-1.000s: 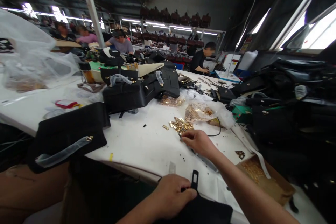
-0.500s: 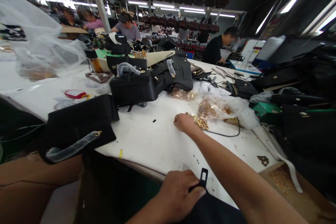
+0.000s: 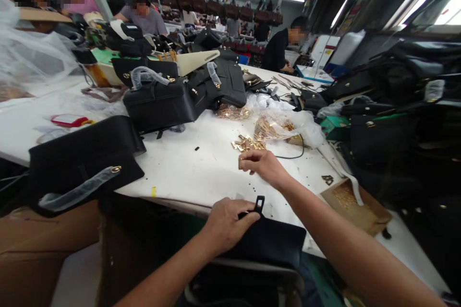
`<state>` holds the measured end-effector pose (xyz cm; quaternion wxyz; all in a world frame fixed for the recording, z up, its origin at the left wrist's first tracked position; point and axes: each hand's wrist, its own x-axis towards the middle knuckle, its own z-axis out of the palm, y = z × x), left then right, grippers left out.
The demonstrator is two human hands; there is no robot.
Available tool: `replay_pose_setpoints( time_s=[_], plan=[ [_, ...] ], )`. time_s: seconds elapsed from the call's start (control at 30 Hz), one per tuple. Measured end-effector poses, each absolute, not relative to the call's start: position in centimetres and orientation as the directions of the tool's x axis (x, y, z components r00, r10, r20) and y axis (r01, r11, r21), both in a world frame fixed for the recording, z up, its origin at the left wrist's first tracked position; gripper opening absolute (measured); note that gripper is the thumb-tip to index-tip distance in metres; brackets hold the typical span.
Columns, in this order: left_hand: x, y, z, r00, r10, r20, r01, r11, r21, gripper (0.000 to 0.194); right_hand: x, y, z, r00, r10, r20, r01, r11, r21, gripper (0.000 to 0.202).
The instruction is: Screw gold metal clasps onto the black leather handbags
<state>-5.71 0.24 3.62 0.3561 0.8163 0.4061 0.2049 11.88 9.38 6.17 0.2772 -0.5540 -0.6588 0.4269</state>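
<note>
My left hand [image 3: 230, 224] pinches the edge of a black handbag [image 3: 277, 242] at the base of its tab [image 3: 259, 204], which has a rectangular slot cut in it. The bag hangs at the near edge of the white table. Above and beyond the tab, my right hand [image 3: 264, 167] holds a small gold metal fitting [image 3: 240, 162] between thumb and fingers. Just behind that hand lies a loose pile of gold metal fittings [image 3: 248, 144] on the table.
A clear plastic bag of gold fittings [image 3: 266, 127] lies behind the pile. Finished black handbags stand at left [image 3: 82, 163] and centre [image 3: 158, 105]. A cardboard tray of small gold parts [image 3: 345, 201] sits at right. Co-workers sit farther back, one in black [image 3: 279, 50].
My right hand has lifted away from the gold pile and come nearer to the tab, a gold fitting now showing in its fingers. The left hand keeps its hold; the view has shifted.
</note>
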Motion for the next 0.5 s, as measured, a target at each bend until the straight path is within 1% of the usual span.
replay_pose_setpoints(
  time_s=[0.03, 0.07, 0.1, 0.13, 0.2, 0.27, 0.43, 0.5],
  plan=[
    [-5.6, 0.2, 3.8, 0.595, 0.799, 0.088, 0.525, -0.469, 0.710, 0.024, 13.2, 7.5, 6.6, -0.198, 0.974, -0.106, 0.352, -0.030, -0.935, 0.029],
    [-5.4, 0.1, 4.1, 0.601, 0.788, 0.132, 0.530, -0.517, 0.672, 0.023, 14.5, 5.6, 6.9, -0.154, 0.981, -0.114, 0.233, -0.076, -0.969, 0.030],
    [-5.2, 0.0, 4.3, 0.608, 0.775, 0.173, 0.531, -0.560, 0.636, 0.022, 15.5, 3.8, 7.2, -0.110, 0.985, -0.130, 0.144, -0.114, -0.983, 0.032],
    [-4.9, -0.1, 4.4, 0.618, 0.758, 0.208, 0.529, -0.597, 0.603, 0.021, 16.4, 2.2, 7.5, -0.069, 0.987, -0.147, 0.100, -0.140, -0.985, 0.034],
    [-4.3, -0.3, 4.8, 0.643, 0.726, 0.245, 0.524, -0.650, 0.550, 0.021, 17.5, -0.5, 7.6, -0.018, 0.987, -0.163, 0.083, -0.161, -0.984, 0.035],
    [-3.5, -0.7, 4.9, 0.660, 0.708, 0.251, 0.523, -0.674, 0.522, 0.022, 18.0, -2.4, 7.5, 0.011, 0.989, -0.149, 0.091, -0.149, -0.985, 0.034],
    [-2.2, -1.7, 4.8, 0.623, 0.730, 0.281, 0.548, -0.664, 0.508, 0.017, 18.3, -4.6, 6.3, 0.049, 0.994, -0.102, 0.040, -0.104, -0.994, 0.030],
    [-2.0, -2.0, 4.6, 0.587, 0.746, 0.314, 0.552, -0.653, 0.519, 0.012, 18.3, -5.2, 5.8, 0.071, 0.996, -0.050, 0.044, -0.053, -0.998, 0.025]
  ],
)
